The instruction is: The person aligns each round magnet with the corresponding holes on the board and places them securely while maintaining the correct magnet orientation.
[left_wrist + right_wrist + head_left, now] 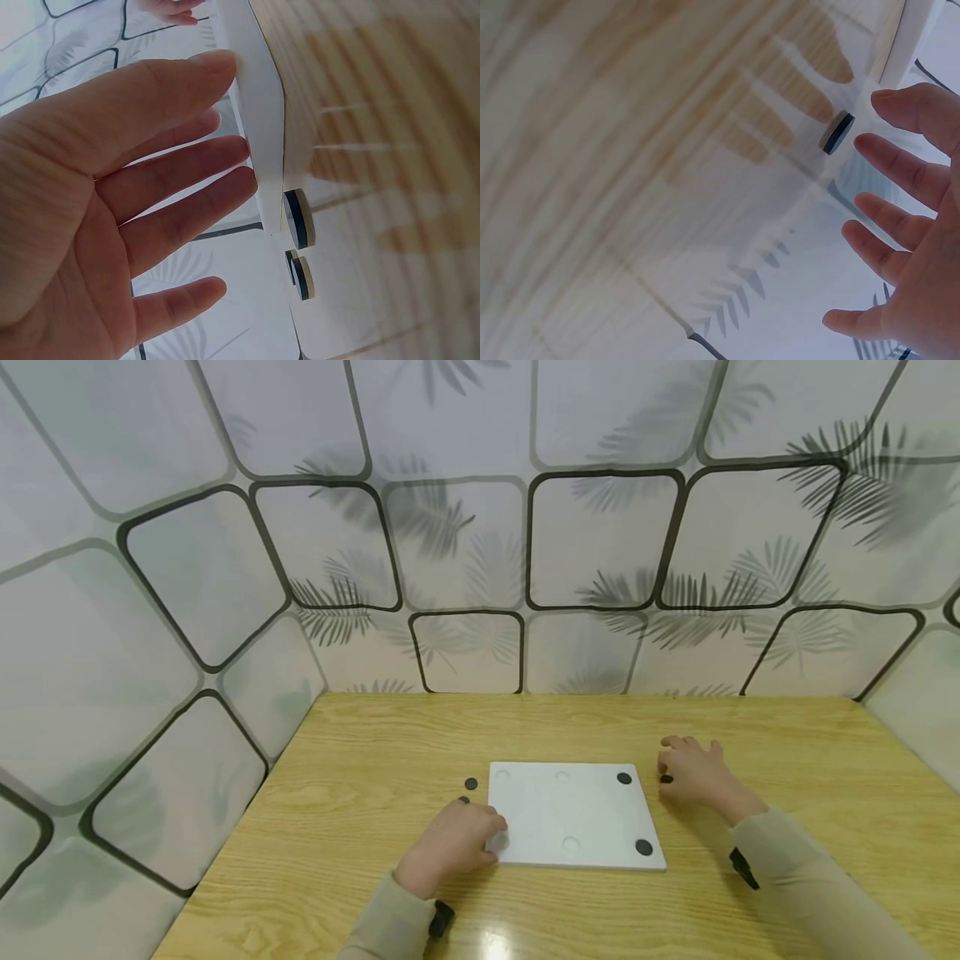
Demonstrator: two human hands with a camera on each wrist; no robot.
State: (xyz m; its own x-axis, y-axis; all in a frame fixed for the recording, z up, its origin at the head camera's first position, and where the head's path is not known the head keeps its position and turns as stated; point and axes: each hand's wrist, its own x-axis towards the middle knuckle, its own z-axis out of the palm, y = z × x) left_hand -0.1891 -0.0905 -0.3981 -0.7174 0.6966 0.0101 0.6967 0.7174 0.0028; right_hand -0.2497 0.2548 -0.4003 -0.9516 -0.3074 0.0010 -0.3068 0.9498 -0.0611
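Note:
In the head view a white board (566, 814) with shallow round recesses lies on the table. A black disc (624, 778) sits in its far right recess and another disc (643, 847) in the near right one. My left hand (457, 843) rests at the board's near left corner, fingers extended and apart, fingertips against the edge in the left wrist view. My right hand (697, 777) hovers right of the board, thumb and index finger spread about a loose black disc (837, 133) on the table, with a gap showing between fingers and disc.
Left of the board lie two loose black discs, a farther disc (471, 783) and a nearer disc (464, 800) partly hidden by the left hand. The wooden table (360, 827) meets a patterned wall covering (465, 543) at the back.

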